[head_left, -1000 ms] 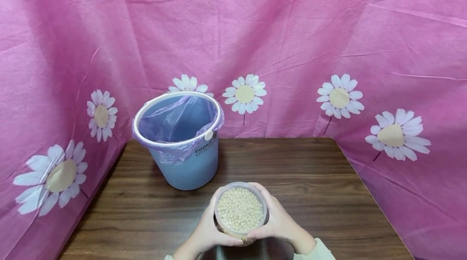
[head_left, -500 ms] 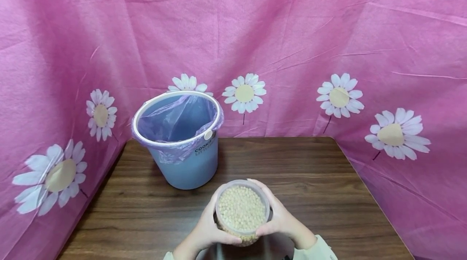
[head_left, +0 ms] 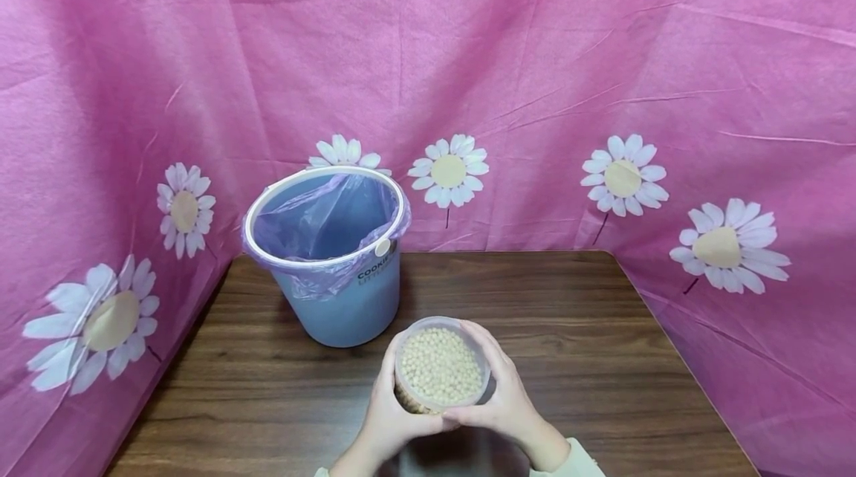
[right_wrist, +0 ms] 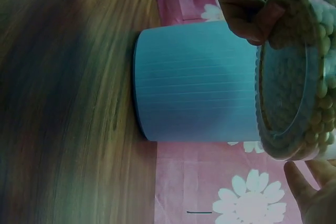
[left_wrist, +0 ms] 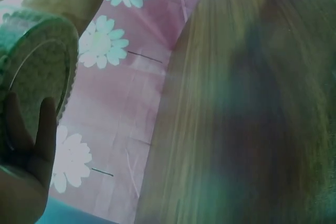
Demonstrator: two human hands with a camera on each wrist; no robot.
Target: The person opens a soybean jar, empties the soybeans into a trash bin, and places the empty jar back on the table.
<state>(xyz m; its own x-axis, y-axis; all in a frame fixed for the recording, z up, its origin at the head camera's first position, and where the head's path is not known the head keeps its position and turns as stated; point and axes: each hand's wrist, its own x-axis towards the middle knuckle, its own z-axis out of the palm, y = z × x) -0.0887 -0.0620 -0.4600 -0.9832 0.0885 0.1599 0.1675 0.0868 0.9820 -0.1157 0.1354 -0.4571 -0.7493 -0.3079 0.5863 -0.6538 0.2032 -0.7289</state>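
Note:
A clear round plastic tub (head_left: 443,367) filled with pale dried beans is held off the table between both hands. My left hand (head_left: 393,409) grips its left side, and my right hand (head_left: 510,401) grips the right side. Both thumbs lie along the near side, their tips close together. From the left wrist, two fingers of the left hand (left_wrist: 31,150) show against the tub's base (left_wrist: 44,72). The right wrist view shows the base (right_wrist: 286,87) from below, with left-hand fingers (right_wrist: 262,22) curled at its edge. No lid is visible on top.
A blue bucket (head_left: 348,313) with a white rim and purple plastic liner stands at the table's back left, beyond the tub. The brown wooden table (head_left: 568,313) ends at a pink daisy-print cloth (head_left: 535,53) around its back and sides.
The tub has risen slightly in the head view and tilted, showing more of its inner far wall. Both hands moved with it, and the thumb tips have come together. The bucket stayed put.

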